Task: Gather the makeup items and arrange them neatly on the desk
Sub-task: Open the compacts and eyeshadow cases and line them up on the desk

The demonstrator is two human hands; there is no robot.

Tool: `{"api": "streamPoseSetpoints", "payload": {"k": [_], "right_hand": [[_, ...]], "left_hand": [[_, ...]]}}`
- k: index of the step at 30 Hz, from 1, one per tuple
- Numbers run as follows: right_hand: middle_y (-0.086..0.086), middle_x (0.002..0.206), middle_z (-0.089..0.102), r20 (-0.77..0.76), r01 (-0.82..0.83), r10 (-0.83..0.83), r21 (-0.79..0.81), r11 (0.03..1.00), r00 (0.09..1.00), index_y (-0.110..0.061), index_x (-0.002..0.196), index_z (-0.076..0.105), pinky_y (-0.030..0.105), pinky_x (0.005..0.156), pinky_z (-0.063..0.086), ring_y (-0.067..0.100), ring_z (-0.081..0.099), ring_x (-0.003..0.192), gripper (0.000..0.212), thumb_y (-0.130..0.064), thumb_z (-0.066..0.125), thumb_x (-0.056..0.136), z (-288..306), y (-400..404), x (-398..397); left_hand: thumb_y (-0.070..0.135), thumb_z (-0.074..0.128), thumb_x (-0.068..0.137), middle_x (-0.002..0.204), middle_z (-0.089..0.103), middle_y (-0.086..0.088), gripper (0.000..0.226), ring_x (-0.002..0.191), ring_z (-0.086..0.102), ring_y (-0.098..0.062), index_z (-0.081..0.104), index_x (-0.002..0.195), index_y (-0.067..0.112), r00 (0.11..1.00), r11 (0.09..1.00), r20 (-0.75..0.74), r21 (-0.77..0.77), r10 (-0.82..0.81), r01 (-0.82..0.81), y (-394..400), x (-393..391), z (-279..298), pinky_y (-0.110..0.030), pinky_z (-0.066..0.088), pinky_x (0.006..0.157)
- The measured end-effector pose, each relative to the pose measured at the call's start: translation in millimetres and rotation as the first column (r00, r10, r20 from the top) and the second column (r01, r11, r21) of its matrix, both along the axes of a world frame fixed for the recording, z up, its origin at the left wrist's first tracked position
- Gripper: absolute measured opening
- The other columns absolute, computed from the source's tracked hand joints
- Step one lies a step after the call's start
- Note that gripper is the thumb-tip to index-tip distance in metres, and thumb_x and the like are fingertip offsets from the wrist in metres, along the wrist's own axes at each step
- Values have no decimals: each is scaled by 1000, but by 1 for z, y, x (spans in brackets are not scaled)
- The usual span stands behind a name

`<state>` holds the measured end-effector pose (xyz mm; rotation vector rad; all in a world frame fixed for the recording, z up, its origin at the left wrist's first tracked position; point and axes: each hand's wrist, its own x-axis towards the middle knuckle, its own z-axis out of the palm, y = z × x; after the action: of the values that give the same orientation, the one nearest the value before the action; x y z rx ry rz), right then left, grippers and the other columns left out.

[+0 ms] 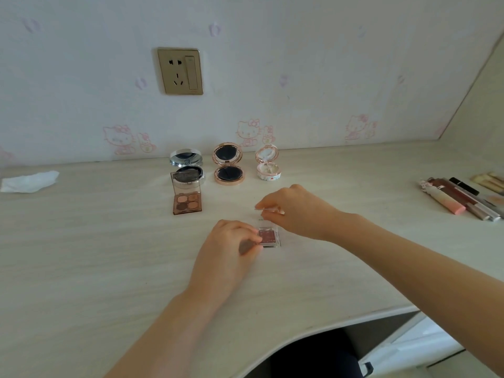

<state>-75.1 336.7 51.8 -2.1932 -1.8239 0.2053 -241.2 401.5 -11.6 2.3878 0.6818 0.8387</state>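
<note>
The person is working on a small pink eyeshadow case point(268, 237) that lies on the bench point(81, 241), near the middle. The left hand point(231, 246) pinches the base of this case at its 9 o'clock side and keeps it flat. The right hand point(294, 211) pinches the clear lid point(268, 211) at the 12 o'clock edge, where the lid stands lifted. I judge that the step in hand is to open the case fully, like the others. At 11 o'clock stands an open four-colour palette point(187, 199), and behind are three open round compacts point(228, 165) in a row. The next move, I think, needs a gentle push on the lid, then a slide into line beside the palette.
</note>
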Motion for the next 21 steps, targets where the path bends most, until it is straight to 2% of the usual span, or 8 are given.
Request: {"api": "streamPoseSetpoints", "payload": {"k": [4, 10, 12, 16, 21], "right_hand": [[-6, 121, 64, -99, 99, -89, 100, 990, 991, -20, 134, 51, 34, 94, 48, 13, 59, 111, 40, -26, 55, 94, -12, -17, 1], [1, 134, 56, -83, 174, -163, 140, 975, 983, -17, 139, 42, 36, 99, 43, 22, 50, 125, 49, -32, 54, 94, -38, -49, -12], [0, 139, 51, -69, 187, -178, 158, 969, 982, -17, 141, 40, 33, 102, 40, 19, 44, 130, 52, -35, 53, 94, -43, -55, -17], [-3, 140, 49, -19, 162, -162, 200, 966, 987, -16, 137, 46, 23, 105, 30, 14, 33, 137, 48, -37, 52, 95, -52, -58, -25], [-6, 141, 49, 37, 114, -124, 200, 973, 992, -18, 136, 50, 16, 109, 21, 12, 30, 139, 43, -37, 47, 97, -57, -50, -22]], "left_hand": [[14, 79, 74, 92, 68, 16, 14, 98, 55, -6, 75, 85, 21, 1000, 1000, -2, 11, -6, 6, -1, 0, 1, -3, 33, 85], [16, 81, 70, 91, 67, 11, 21, 96, 54, -9, 74, 90, 21, 1000, 999, -9, 43, 19, -18, 0, 1, 2, -1, 31, 82], [18, 82, 70, 91, 67, 11, 23, 98, 54, -10, 74, 92, 21, 1000, 998, -12, 51, 26, -25, 0, 1, 1, -3, 31, 83], [18, 81, 72, 94, 70, 11, 21, 103, 55, -12, 76, 93, 20, 999, 998, -22, 60, 29, -27, -1, 1, 0, -6, 30, 87], [19, 77, 77, 99, 71, 12, 19, 107, 56, -13, 76, 96, 21, 998, 995, -43, 94, 48, -43, 0, 2, -2, -11, 33, 88]]}}
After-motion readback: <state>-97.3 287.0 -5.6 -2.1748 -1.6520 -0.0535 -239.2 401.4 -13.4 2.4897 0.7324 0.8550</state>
